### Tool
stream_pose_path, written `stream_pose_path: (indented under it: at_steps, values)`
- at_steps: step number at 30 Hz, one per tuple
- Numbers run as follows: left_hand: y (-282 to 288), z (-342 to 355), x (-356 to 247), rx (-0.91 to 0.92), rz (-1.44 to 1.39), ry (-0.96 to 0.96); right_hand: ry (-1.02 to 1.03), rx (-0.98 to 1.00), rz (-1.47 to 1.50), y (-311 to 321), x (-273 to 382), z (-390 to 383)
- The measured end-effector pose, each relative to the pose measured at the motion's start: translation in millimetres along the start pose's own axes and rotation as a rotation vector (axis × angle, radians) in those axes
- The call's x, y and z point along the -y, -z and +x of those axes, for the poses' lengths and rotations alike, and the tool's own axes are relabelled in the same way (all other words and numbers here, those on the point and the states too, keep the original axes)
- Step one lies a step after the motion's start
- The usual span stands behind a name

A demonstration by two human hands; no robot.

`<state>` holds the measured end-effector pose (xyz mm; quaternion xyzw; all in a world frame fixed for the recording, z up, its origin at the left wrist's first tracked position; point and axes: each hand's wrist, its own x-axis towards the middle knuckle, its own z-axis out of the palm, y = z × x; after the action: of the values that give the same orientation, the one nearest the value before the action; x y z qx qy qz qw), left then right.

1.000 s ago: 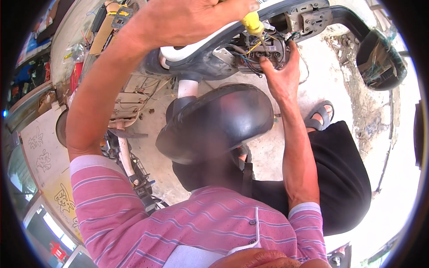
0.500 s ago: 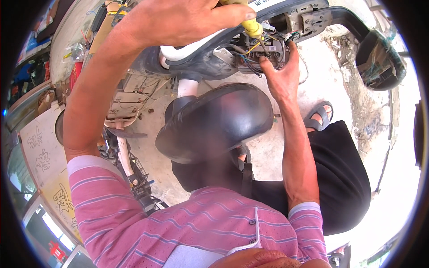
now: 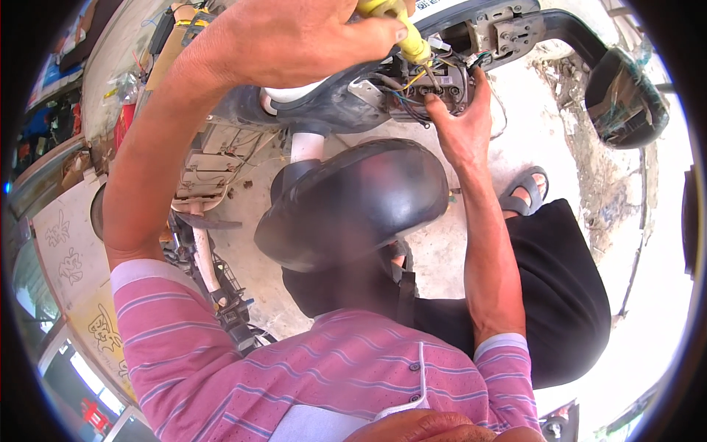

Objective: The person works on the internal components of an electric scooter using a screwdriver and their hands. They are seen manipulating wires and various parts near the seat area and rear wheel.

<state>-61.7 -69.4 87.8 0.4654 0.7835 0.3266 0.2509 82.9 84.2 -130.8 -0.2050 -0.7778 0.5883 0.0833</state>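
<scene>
"What are those hands up to?"

"Taking straight ahead of the person as twelve, the left hand point(image 3: 302, 37) is near twelve, wrapped around a screwdriver with a chunky yellow handle point(image 3: 414, 48). The right hand point(image 3: 465, 121), toward one, holds a grey metal block point(image 3: 451, 79) between thumb and forefinger; its other fingers are hidden from me."

"Where's the tip?"

"Down at the block, at one o'clock, just beside the right thumb. I can't tell whether it's seated in a screw."

"I'd make sure of that first, then square the shaft up. It leans toward eleven, and a slanted tip could chew a screw head."

"I'd move that thumb, too; a slip would likely catch it."

"And mind the thin yellow and blue wires point(image 3: 403, 94), at nine o'clock from the tip. A snag there seems easy."

"Farther out?"

"The white-and-dark-grey vehicle body point(image 3: 324, 107) spreads toward eleven, a rounded black seat point(image 3: 361, 199) sits mid-dial, and a black pad patched with clear film point(image 3: 626, 99) stands at two."
</scene>
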Motion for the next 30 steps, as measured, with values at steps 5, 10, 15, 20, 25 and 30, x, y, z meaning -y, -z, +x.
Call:
stream_pose_path:
  at_steps: [5,10,15,20,25,30]
  values:
    - [-0.7,3.3,-36.5,-0.024,0.081,0.133,-0.029,0.005,0.011,6.4,1.4,0.2]
    - [6.0,8.5,-32.7,0.133,0.287,0.163,-0.006,0.000,-0.005,3.0,1.8,0.2]
    - [-1.4,7.8,8.3,0.102,0.413,-0.160,-0.011,0.005,-0.003,1.8,1.5,-0.3]
    - [-5.4,5.2,-22.0,-0.038,0.242,0.033,-0.017,0.003,-0.006,6.0,3.1,0.5]
    - [-29.1,14.2,-26.6,-0.005,0.088,0.273,0.000,0.003,-0.002,1.9,1.3,-0.2]
    - [-49.0,15.6,-29.4,-0.505,0.350,-0.102,-0.007,0.003,-0.010,1.1,-3.9,1.0]
